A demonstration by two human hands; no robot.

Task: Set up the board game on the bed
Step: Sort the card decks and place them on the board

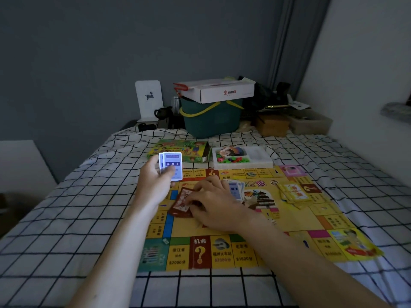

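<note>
The room is dim and bluish, the grey wall (89,52) falling into murk, with the brightest light on the white wall (367,63) at the right. The blue cards (172,166) glare pale and washed out, their print smeared. Wide-angle distortion bends the bed (66,218) grid toward the edges, and detail is soft throughout.

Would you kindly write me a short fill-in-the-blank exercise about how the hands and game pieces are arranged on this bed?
1. The left hand holds up a few cards whose colour is ____.
2. The right hand rests its fingers on the ____ cards lying on the game board.
3. The white tray of small pieces sits beyond the board, to the ____ of the game box.

Missing words: blue; red; right
</note>
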